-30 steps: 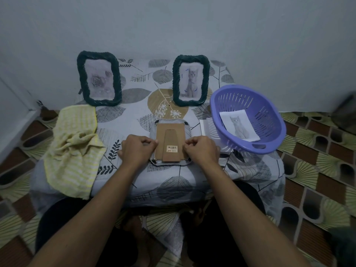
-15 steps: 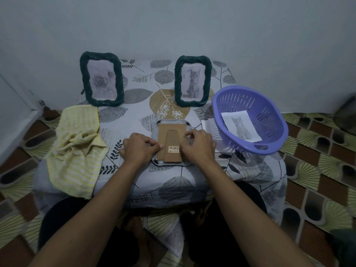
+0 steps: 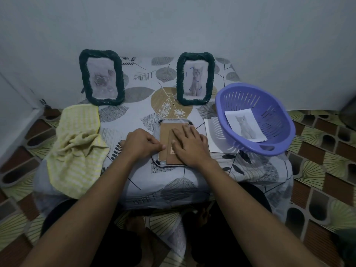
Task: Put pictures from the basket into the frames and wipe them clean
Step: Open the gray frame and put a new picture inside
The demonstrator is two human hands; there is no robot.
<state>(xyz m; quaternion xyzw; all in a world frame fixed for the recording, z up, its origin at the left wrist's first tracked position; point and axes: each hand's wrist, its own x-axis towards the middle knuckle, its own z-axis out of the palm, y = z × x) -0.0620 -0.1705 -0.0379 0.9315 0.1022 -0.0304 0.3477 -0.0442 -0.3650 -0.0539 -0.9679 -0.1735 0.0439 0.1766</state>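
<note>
Brown cardboard backing: lies uppermost on the face-down frame, directly under the fingers of both hands, its strut folded flat.
Face-down frame: flat on the tabletop near its front edge; only a grey rim shows around the backing.
Right hand: palm down on the backing, fingers straight and spread, pressing, gripping nothing.
Left hand: fingers curled, their tips against the backing's left edge; whether they pinch anything there cannot be told.
Purple basket: well to the right of the right fingers, tilted, standing at the tabletop's right edge.
Loose cat picture: inside the basket, lying face up against its wall.
White sheet: just right of the right fingers, flat, partly under the basket.
Rose frame: upright, well beyond the left fingers, a rose picture in it.
Cat frame: upright, beyond the right fingers, a cat picture in it.
Yellow cloth: crumpled, left of the left fingers and apart from them, hanging over the tabletop's front-left edge.
</note>
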